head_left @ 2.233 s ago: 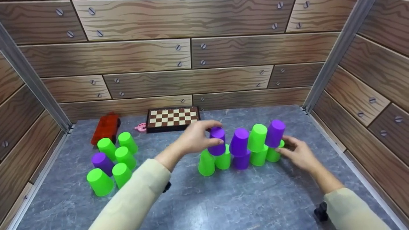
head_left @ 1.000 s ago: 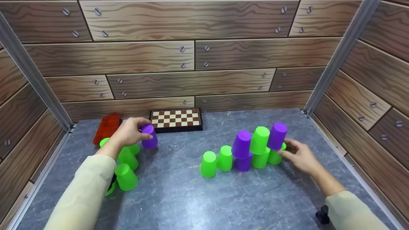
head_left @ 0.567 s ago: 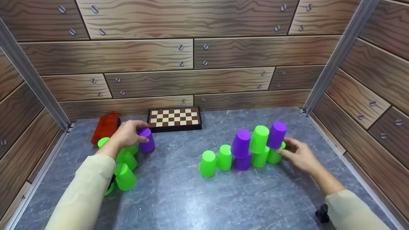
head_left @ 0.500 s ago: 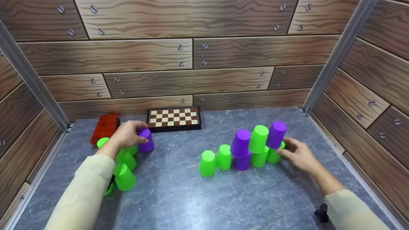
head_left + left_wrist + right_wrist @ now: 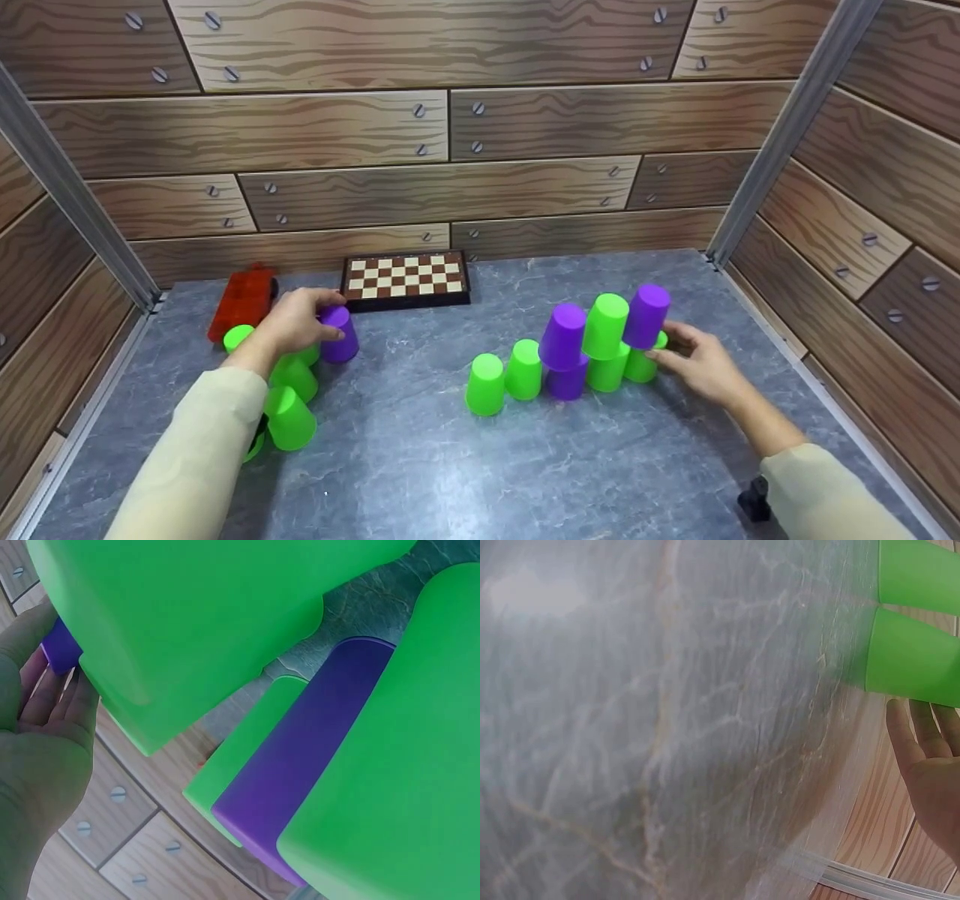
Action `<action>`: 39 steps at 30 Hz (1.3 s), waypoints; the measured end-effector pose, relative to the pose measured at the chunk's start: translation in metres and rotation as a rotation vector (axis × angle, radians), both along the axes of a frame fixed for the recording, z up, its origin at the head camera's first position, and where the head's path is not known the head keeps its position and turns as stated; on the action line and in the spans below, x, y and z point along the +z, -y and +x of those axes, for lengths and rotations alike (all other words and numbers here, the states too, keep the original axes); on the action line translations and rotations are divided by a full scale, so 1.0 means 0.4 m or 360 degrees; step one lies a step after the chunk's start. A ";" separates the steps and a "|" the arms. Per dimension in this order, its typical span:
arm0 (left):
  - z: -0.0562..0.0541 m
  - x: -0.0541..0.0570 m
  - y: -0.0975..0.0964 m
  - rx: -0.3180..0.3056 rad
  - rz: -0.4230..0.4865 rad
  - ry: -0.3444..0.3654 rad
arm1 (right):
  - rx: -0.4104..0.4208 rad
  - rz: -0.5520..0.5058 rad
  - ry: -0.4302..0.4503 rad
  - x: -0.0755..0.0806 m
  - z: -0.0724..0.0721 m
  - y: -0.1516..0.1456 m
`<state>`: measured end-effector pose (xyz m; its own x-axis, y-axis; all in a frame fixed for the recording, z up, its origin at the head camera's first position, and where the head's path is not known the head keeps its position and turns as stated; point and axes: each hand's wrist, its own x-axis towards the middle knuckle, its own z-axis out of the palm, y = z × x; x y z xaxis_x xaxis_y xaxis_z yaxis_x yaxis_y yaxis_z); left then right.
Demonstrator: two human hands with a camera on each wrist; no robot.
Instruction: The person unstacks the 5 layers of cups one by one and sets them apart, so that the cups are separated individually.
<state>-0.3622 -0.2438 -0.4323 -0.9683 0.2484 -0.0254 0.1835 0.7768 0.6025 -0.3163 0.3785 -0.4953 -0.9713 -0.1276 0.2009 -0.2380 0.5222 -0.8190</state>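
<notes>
My left hand [image 5: 294, 321] grips an upside-down purple cup [image 5: 341, 337] between thumb and fingers, beside a cluster of upturned green cups. In the left wrist view, that cup is mostly hidden behind a large green cup [image 5: 165, 622]. On the right stands a row of upturned cups. My right hand [image 5: 701, 360] touches the green cup [image 5: 640, 366] at its right end, its fingers fairly straight in the right wrist view. On the row rest a purple cup [image 5: 564, 336], a green cup [image 5: 607, 324] and another purple cup [image 5: 648, 315]. Two green cups [image 5: 486, 386] at its left end bear nothing.
A red toy vehicle [image 5: 241, 304] lies behind the left cluster. The chessboard [image 5: 405, 279] lies at the back, near the wood-patterned wall [image 5: 360, 135]. My left sleeve [image 5: 195, 442] covers part of the left cluster. The grey marbled tabletop [image 5: 405, 465] extends between the groups.
My left hand has lifted a purple cup off the row's left end, carried it left to the cluster and lowered it there. The right hand has stayed by the end cup.
</notes>
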 end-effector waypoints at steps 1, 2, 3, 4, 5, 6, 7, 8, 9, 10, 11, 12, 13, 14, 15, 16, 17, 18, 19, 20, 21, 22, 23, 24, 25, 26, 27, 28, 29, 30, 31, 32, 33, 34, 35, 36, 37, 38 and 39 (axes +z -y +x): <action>0.000 0.000 0.000 0.0003 -0.0002 0.0005 | 0.0001 -0.0001 -0.0002 0.000 0.000 0.000; 0.000 -0.001 -0.001 0.0008 -0.0004 0.0011 | 0.0001 -0.0002 -0.0004 0.000 0.000 0.000; 0.000 -0.001 -0.001 0.0008 -0.0007 0.0012 | 0.0002 -0.0002 -0.0006 0.000 0.000 0.000; 0.000 -0.001 -0.001 0.0006 -0.0012 0.0011 | 0.0004 -0.0002 -0.0007 0.000 -0.001 0.000; -0.001 -0.002 -0.001 0.0003 -0.0018 0.0007 | 0.0005 -0.0004 -0.0008 0.000 -0.001 0.000; -0.001 -0.003 -0.001 0.0002 -0.0022 0.0003 | 0.0007 -0.0006 -0.0008 -0.001 -0.001 0.000; -0.001 -0.003 -0.002 0.0000 -0.0025 0.0002 | 0.0007 -0.0005 -0.0010 -0.001 -0.002 0.000; -0.001 -0.004 -0.003 -0.0002 -0.0024 0.0002 | 0.0006 -0.0005 -0.0011 -0.001 -0.002 0.000; -0.002 -0.005 -0.004 -0.0004 -0.0021 0.0005 | 0.0006 -0.0004 -0.0011 -0.002 -0.002 0.000; -0.002 -0.006 -0.005 -0.0007 -0.0019 0.0007 | 0.0005 -0.0001 -0.0011 -0.002 -0.002 0.000; -0.003 -0.006 -0.007 -0.0005 -0.0015 0.0014 | 0.0004 0.0003 -0.0012 -0.001 -0.002 0.000; -0.003 -0.007 -0.008 -0.0006 -0.0014 0.0018 | 0.0003 0.0010 -0.0013 -0.001 -0.001 0.000; -0.003 -0.007 -0.009 -0.0008 -0.0013 0.0019 | 0.0002 0.0017 -0.0014 -0.001 -0.001 -0.001; -0.004 -0.008 -0.009 -0.0007 -0.0009 0.0024 | 0.0001 0.0022 -0.0014 0.000 -0.001 -0.001; -0.005 -0.008 -0.010 -0.0004 -0.0004 0.0027 | 0.0001 0.0028 -0.0017 0.000 -0.001 -0.001; -0.005 -0.008 -0.010 -0.0005 -0.0002 0.0028 | 0.0000 0.0032 -0.0019 0.000 -0.001 -0.001; -0.005 -0.009 -0.010 -0.0001 -0.0002 0.0031 | 0.0000 0.0035 -0.0020 0.000 -0.001 -0.001; -0.005 -0.009 -0.009 -0.0001 -0.0003 0.0031 | -0.0001 0.0037 -0.0023 0.000 -0.002 -0.002; -0.004 -0.009 -0.009 0.0004 -0.0004 0.0034 | 0.0000 0.0035 -0.0024 -0.001 -0.002 -0.002; -0.003 -0.009 -0.008 0.0010 -0.0003 0.0037 | 0.0001 0.0033 -0.0024 -0.001 -0.002 -0.002; -0.002 -0.008 -0.007 0.0010 -0.0007 0.0032 | 0.0002 0.0031 -0.0024 -0.002 -0.002 -0.002; -0.001 -0.008 -0.006 0.0009 -0.0009 0.0028 | 0.0004 0.0028 -0.0025 -0.003 -0.003 -0.003; 0.000 -0.006 -0.006 0.0009 -0.0007 0.0024 | 0.0006 0.0026 -0.0027 -0.003 -0.003 -0.003; 0.002 -0.004 -0.005 0.0010 0.0002 0.0022 | 0.0005 0.0026 -0.0029 -0.004 -0.003 -0.003; 0.005 -0.001 -0.005 0.0015 0.0009 0.0015 | 0.0009 0.0025 -0.0029 -0.005 -0.003 -0.004; 0.008 0.003 -0.004 0.0018 0.0021 0.0006 | 0.0009 0.0027 -0.0028 -0.006 -0.003 -0.004; 0.011 0.008 -0.005 0.0022 0.0041 0.0000 | 0.0010 0.0028 -0.0028 -0.006 -0.003 -0.005; 0.014 0.015 -0.006 0.0027 0.0069 -0.0015 | 0.0009 0.0031 -0.0031 -0.007 -0.002 -0.005; 0.018 0.023 -0.009 0.0038 0.0097 -0.0029 | 0.0008 0.0033 -0.0033 -0.007 -0.002 -0.005; 0.023 0.033 -0.013 0.0049 0.0127 -0.0049 | 0.0006 0.0036 -0.0035 -0.007 -0.002 -0.006; 0.026 0.043 -0.019 0.0054 0.0148 -0.0084 | 0.0006 0.0040 -0.0037 -0.007 -0.003 -0.006; 0.030 0.054 -0.029 0.0053 0.0173 -0.0126 | 0.0004 0.0042 -0.0039 -0.006 -0.003 -0.007; 0.033 0.066 -0.042 0.0046 0.0201 -0.0179 | 0.0002 0.0045 -0.0043 -0.006 -0.003 -0.006; 0.037 0.077 -0.059 0.0034 0.0222 -0.0238 | 0.0000 0.0047 -0.0046 -0.006 -0.004 -0.006; 0.042 0.089 -0.079 0.0019 0.0249 -0.0289 | 0.0000 0.0047 -0.0046 -0.006 -0.005 -0.006; 0.047 0.100 -0.104 -0.0002 0.0270 -0.0339 | 0.0001 0.0050 -0.0046 -0.006 -0.005 -0.006; 0.053 0.110 -0.131 -0.0034 0.0289 -0.0386 | 0.0001 0.0054 -0.0045 -0.006 -0.006 -0.007; 0.059 0.119 -0.161 -0.0076 0.0317 -0.0426 | 0.0001 0.0055 -0.0044 -0.006 -0.007 -0.006; 0.067 0.125 -0.194 -0.0114 0.0341 -0.0449 | 0.0001 0.0058 -0.0043 -0.006 -0.007 -0.006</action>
<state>-0.3355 -0.1664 -0.3822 -0.9097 0.2867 0.3005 0.4153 0.6177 0.6678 -0.3192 0.3811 -0.4976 -0.9655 -0.1360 0.2222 -0.2601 0.5513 -0.7927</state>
